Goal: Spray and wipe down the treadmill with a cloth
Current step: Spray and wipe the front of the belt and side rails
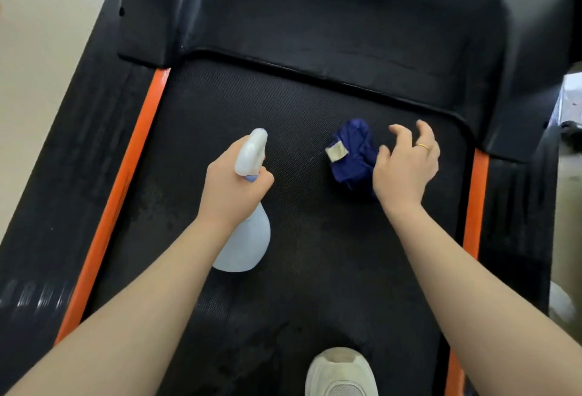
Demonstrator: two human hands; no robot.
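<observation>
My left hand [234,189] grips the neck of a pale blue spray bottle [247,238] whose white nozzle points toward the front of the treadmill. A crumpled dark blue cloth [354,153] with a small white tag lies on the black treadmill belt [308,254]. My right hand [406,162] hovers just right of the cloth with its fingers spread and loosely curved, overlapping the cloth's right edge. Whether the fingers touch the cloth I cannot tell.
Orange strips [126,181] run along both sides of the belt, with black side rails outside them. The black motor cover [315,24] rises at the front. A white shoe [341,370] stands on the belt near the bottom edge. Pale floor lies to the left.
</observation>
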